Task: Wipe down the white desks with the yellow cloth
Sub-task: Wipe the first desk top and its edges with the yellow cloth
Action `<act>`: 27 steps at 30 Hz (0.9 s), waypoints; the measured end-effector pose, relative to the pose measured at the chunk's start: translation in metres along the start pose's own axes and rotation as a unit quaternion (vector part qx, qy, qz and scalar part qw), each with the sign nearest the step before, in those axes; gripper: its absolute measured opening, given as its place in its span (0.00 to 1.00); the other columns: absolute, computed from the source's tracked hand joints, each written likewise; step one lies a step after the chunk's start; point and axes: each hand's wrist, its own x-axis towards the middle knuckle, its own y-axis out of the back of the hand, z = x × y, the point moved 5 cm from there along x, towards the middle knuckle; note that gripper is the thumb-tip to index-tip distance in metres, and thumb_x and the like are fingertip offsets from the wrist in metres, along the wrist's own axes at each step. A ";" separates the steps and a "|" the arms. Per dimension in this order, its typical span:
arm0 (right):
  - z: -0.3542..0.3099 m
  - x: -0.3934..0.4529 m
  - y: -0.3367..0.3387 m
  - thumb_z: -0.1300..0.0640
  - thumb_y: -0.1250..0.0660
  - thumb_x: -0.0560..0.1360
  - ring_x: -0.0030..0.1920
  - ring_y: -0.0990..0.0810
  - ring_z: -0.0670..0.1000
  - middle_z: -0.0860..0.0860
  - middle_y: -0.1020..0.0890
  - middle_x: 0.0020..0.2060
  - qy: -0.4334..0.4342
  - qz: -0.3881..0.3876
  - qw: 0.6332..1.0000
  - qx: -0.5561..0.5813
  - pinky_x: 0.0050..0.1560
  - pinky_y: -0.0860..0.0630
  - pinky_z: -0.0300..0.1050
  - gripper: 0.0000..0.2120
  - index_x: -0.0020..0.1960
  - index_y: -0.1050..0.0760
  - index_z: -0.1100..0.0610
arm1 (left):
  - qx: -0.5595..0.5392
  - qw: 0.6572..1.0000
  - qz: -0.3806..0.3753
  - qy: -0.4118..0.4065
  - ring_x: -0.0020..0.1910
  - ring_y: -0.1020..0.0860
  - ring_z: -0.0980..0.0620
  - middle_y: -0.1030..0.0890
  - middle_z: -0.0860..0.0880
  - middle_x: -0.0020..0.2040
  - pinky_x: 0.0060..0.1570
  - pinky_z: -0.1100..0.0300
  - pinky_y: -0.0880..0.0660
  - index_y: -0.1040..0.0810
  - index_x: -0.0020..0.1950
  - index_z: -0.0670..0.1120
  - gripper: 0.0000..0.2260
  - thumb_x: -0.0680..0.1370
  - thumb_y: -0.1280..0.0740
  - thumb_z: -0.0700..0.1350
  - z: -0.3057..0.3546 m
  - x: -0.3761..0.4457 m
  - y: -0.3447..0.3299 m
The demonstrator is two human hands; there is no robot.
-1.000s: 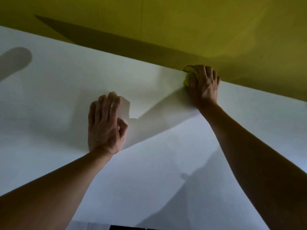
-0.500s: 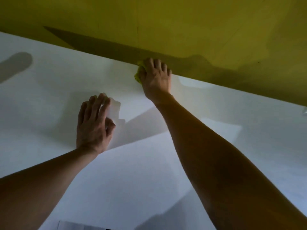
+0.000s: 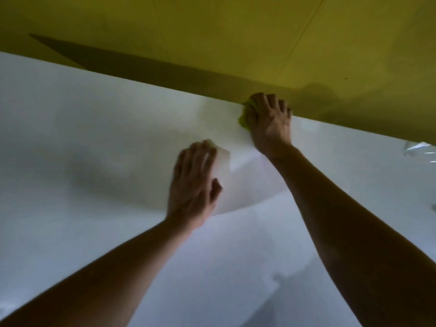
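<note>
The white desk (image 3: 82, 142) fills most of the head view. At its far edge, against the yellow panel, my right hand (image 3: 270, 121) grips the bunched yellow cloth (image 3: 244, 118) and presses it onto the desk. Only a small part of the cloth shows, left of my fingers. My left hand (image 3: 193, 182) lies flat on the desk with straight fingers, nearer to me and a little left of the right hand. It holds nothing.
A yellow panel (image 3: 212, 31) rises along the desk's far edge. A piece of clear plastic (image 3: 420, 151) lies at the right edge of the view. Shadows of my arms fall across the desk.
My right hand swept the cloth left along the far edge, then back toward the right. My left hand stays flat and now sits farther right in the view, closer to the right hand.
</note>
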 end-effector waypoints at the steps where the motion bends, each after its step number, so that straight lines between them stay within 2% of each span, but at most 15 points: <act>1: -0.019 0.006 -0.008 0.43 0.46 0.78 0.58 0.26 0.62 0.59 0.23 0.58 0.022 -0.019 1.000 0.003 0.56 0.34 0.54 0.22 0.65 0.26 0.54 | -0.002 1.000 -0.005 -0.005 0.81 0.38 0.38 0.37 0.39 0.82 0.81 0.42 0.43 0.36 0.82 0.39 0.30 0.80 0.43 0.47 0.015 -0.001 -0.006; 4: -0.080 0.026 -0.035 0.43 0.46 0.81 0.61 0.27 0.59 0.56 0.25 0.61 0.080 -0.079 0.993 0.024 0.60 0.34 0.52 0.21 0.70 0.30 0.51 | 0.026 1.000 -0.013 0.008 0.83 0.41 0.40 0.39 0.39 0.83 0.82 0.43 0.44 0.38 0.82 0.38 0.31 0.80 0.43 0.47 0.030 -0.003 -0.013; 7: -0.098 0.035 -0.041 0.43 0.46 0.83 0.61 0.27 0.59 0.55 0.26 0.60 0.089 -0.088 0.991 0.040 0.61 0.33 0.52 0.20 0.70 0.32 0.50 | 0.036 0.999 -0.015 0.006 0.83 0.41 0.41 0.39 0.40 0.83 0.82 0.43 0.43 0.38 0.83 0.39 0.31 0.80 0.43 0.48 0.029 -0.001 -0.012; 10: -0.059 0.027 -0.028 0.43 0.46 0.82 0.59 0.26 0.59 0.56 0.25 0.59 0.091 -0.090 0.990 0.052 0.60 0.31 0.54 0.20 0.69 0.31 0.51 | 0.032 0.999 -0.008 0.001 0.83 0.40 0.40 0.38 0.40 0.83 0.81 0.43 0.43 0.38 0.83 0.39 0.32 0.79 0.42 0.47 0.028 -0.001 -0.013; 14: 0.049 0.000 0.018 0.40 0.49 0.78 0.55 0.25 0.62 0.58 0.24 0.55 0.042 -0.040 0.998 0.021 0.55 0.31 0.55 0.24 0.64 0.27 0.53 | 0.027 1.000 0.010 -0.007 0.81 0.38 0.38 0.37 0.39 0.82 0.81 0.42 0.43 0.37 0.82 0.37 0.31 0.78 0.41 0.45 0.030 0.000 -0.011; 16: 0.093 -0.013 0.041 0.41 0.49 0.78 0.55 0.26 0.62 0.59 0.25 0.55 0.024 -0.044 0.999 0.012 0.56 0.31 0.55 0.23 0.64 0.28 0.53 | 0.025 1.000 0.018 -0.007 0.81 0.38 0.38 0.36 0.39 0.82 0.81 0.42 0.43 0.37 0.81 0.37 0.31 0.79 0.41 0.45 0.032 0.001 -0.012; 19: 0.112 -0.017 0.048 0.42 0.49 0.80 0.55 0.27 0.62 0.59 0.26 0.56 0.023 -0.051 0.998 0.003 0.56 0.31 0.55 0.22 0.65 0.28 0.53 | 0.019 0.999 0.032 -0.005 0.81 0.38 0.38 0.36 0.39 0.82 0.80 0.40 0.42 0.37 0.81 0.36 0.31 0.79 0.41 0.44 0.034 0.002 -0.013; 22: 0.077 -0.008 0.028 0.42 0.48 0.78 0.55 0.26 0.61 0.59 0.24 0.55 0.016 -0.040 0.999 -0.003 0.54 0.33 0.53 0.22 0.64 0.26 0.52 | 0.027 0.999 0.029 -0.003 0.82 0.39 0.37 0.37 0.39 0.82 0.80 0.40 0.42 0.38 0.82 0.37 0.31 0.79 0.41 0.44 0.032 0.002 -0.013; 27: -0.043 0.019 -0.019 0.44 0.44 0.82 0.58 0.26 0.58 0.55 0.25 0.59 0.089 -0.060 0.994 0.014 0.57 0.33 0.50 0.20 0.69 0.30 0.51 | 0.042 0.999 0.013 0.003 0.82 0.39 0.38 0.37 0.38 0.82 0.81 0.41 0.43 0.38 0.82 0.37 0.31 0.79 0.44 0.47 0.030 0.001 -0.013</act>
